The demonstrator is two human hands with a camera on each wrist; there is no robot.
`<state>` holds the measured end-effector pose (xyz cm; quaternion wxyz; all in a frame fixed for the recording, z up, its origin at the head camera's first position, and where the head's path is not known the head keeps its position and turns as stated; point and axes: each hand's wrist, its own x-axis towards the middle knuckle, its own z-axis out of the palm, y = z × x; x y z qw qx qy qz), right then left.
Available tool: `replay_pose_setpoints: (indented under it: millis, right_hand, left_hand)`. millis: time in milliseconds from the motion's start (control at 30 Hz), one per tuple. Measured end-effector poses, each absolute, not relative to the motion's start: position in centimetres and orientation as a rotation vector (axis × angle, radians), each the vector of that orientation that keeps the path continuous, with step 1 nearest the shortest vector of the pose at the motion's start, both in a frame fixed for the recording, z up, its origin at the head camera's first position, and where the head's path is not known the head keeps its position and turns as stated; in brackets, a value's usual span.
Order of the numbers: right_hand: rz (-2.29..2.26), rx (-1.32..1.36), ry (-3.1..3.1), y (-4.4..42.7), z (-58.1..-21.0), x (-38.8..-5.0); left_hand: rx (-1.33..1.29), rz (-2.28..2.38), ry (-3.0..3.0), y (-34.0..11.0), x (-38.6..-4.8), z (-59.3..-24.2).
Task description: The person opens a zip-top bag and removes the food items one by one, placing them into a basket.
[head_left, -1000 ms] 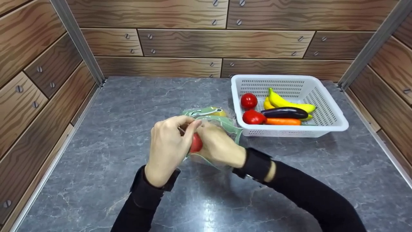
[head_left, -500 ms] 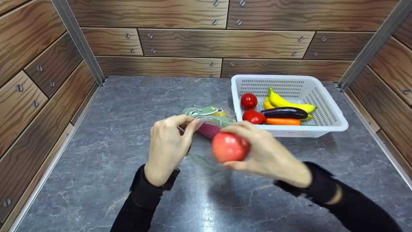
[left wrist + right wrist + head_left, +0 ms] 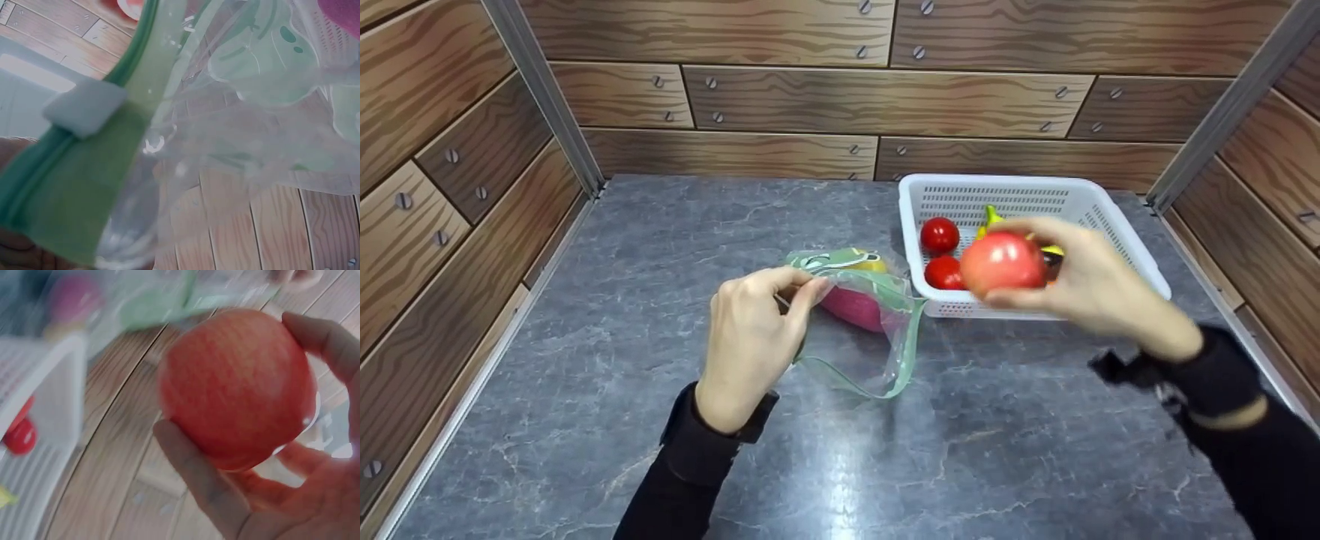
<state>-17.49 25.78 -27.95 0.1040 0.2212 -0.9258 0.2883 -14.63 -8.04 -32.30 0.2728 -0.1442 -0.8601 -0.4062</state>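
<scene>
Apple [image 3: 997, 266] and right hand [image 3: 1087, 274] have swung right and farther out since the last head frame, from beside the bag [image 3: 913, 334] to in front of the basket [image 3: 997, 178]. Left hand [image 3: 754, 322] has hardly shifted; bag mouth now shows, slack and facing near.

Reading, my judgement: the apple is free of the bag, and the work is at the carry between bag and basket. A pink thing [image 3: 851, 309] remains in the bag, so I would not count the bag as emptied.

Right grip, from my remote feed: thumb and fingers curl about the apple from opposite sides, with a gap to the palm in the right wrist view. Apple sits out toward the fingertips, held up at the basket's near side; I cannot tell whether it is over the rim or short of it. Two red things, [image 3: 940, 235] and [image 3: 943, 273], lie in the basket to its left.

Left grip: thumb and forefinger pinch the bag's left edge.
</scene>
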Motion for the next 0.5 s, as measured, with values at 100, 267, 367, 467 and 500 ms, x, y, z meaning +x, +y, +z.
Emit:
replay_pose_setpoints:
  millis: [100, 267, 367, 467, 500]
  right_hand:
    - [0.839, 0.559, -2.785, 27.3, -28.2, -20.4]
    - [0.838, 0.419, -2.906, 29.2, -29.5, -25.7]
    - [0.788, 0.365, -2.966, 29.9, -30.6, -28.6]
    - [0.734, 0.370, -3.005, 30.5, -31.9, -31.0]
    - [0.721, 0.382, -3.020, 30.7, -32.3, -31.7]
  left_hand:
    - [-0.384, -1.090, -2.316, -8.1, -14.7, -32.4]
    - [-0.380, -1.082, -2.317, -8.1, -14.7, -32.4]
    - [-0.381, -1.085, -2.319, -8.1, -14.7, -32.3]
    - [-0.385, -1.088, -2.319, -8.1, -14.7, -32.3]
    - [-0.386, -1.089, -2.319, -8.1, -14.7, -32.3]
